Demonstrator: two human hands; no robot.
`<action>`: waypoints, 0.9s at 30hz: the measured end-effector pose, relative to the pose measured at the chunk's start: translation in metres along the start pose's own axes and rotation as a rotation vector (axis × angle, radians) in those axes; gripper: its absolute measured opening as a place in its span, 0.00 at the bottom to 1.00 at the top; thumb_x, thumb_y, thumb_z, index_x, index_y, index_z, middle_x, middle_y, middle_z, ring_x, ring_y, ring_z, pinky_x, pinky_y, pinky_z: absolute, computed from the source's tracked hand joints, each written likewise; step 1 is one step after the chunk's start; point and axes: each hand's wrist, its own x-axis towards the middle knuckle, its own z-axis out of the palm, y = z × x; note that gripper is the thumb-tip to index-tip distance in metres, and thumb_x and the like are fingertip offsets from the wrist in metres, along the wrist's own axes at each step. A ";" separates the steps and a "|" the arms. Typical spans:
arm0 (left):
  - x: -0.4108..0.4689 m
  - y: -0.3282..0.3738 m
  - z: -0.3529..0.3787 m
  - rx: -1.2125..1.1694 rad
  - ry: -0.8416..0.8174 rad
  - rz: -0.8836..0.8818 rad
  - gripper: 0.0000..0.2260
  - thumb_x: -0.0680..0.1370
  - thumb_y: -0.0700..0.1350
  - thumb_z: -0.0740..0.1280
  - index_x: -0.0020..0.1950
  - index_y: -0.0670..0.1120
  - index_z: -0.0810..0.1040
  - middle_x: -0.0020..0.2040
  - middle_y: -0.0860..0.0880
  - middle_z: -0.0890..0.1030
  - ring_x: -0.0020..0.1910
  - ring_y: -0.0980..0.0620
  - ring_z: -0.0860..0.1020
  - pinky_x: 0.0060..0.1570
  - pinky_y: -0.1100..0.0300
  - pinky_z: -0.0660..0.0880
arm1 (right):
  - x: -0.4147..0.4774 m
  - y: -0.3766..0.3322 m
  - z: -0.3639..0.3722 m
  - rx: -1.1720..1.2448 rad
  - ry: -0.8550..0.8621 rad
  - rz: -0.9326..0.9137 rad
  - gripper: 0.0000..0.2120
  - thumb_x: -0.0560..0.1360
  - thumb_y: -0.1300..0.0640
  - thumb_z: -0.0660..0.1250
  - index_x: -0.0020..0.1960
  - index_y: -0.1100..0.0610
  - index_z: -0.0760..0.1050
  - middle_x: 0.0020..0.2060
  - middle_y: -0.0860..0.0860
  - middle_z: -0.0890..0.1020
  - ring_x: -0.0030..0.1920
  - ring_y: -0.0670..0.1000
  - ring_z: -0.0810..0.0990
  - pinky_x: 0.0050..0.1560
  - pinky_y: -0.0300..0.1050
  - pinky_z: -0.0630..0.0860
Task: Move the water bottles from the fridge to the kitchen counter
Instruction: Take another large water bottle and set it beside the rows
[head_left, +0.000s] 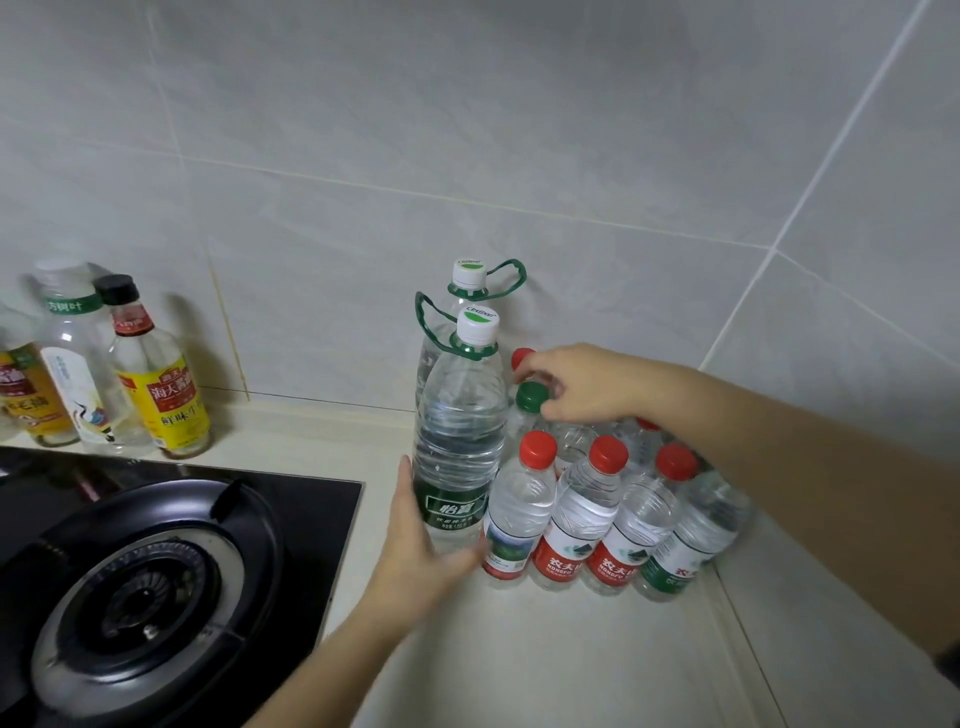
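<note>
Head view. All upright, long axes vertical, caps toward the ceiling: a front tall bottle (460, 441) with white cap and green carry loop, a rear tall bottle (468, 285) directly behind it by the wall, a row of small red-capped bottles (587, 519) just to the right, packed side by side, and a green-capped bottle (530, 399) in the row behind those. Beneath them a pale table (545, 665), running into a corner of grey tiled wall (467, 130). To the left, set into the same table, a black gas stove (156, 571), with condiment bottles (156, 374) lined up behind it along the wall. Left hand (415, 551) wrapped round the lower body of the front tall bottle at its green label, palm on the left flank, thumb across the front near the base. Right hand (582, 387) reaching in over the small bottles from the right, fingertips closed on the green cap, somewhat blurred. Both hands holding, neither spread.
</note>
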 end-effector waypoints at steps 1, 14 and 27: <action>-0.005 -0.001 0.013 0.078 0.053 0.018 0.57 0.60 0.54 0.82 0.78 0.53 0.48 0.76 0.52 0.62 0.74 0.55 0.62 0.72 0.51 0.64 | 0.000 0.000 0.006 -0.028 0.005 -0.003 0.23 0.76 0.58 0.67 0.70 0.51 0.70 0.39 0.43 0.72 0.45 0.51 0.75 0.50 0.46 0.74; -0.029 0.009 0.065 0.313 0.351 -0.173 0.61 0.62 0.58 0.79 0.79 0.46 0.39 0.80 0.47 0.47 0.78 0.47 0.51 0.68 0.50 0.66 | -0.051 -0.006 0.026 0.186 0.311 -0.007 0.25 0.77 0.63 0.63 0.73 0.52 0.68 0.66 0.52 0.72 0.62 0.51 0.74 0.64 0.48 0.72; -0.040 0.012 0.075 0.852 -0.316 0.245 0.17 0.75 0.43 0.60 0.64 0.54 0.73 0.53 0.51 0.81 0.53 0.45 0.78 0.51 0.56 0.73 | -0.150 0.024 0.182 0.211 0.484 0.225 0.12 0.73 0.59 0.59 0.51 0.49 0.76 0.45 0.46 0.82 0.46 0.52 0.80 0.43 0.47 0.75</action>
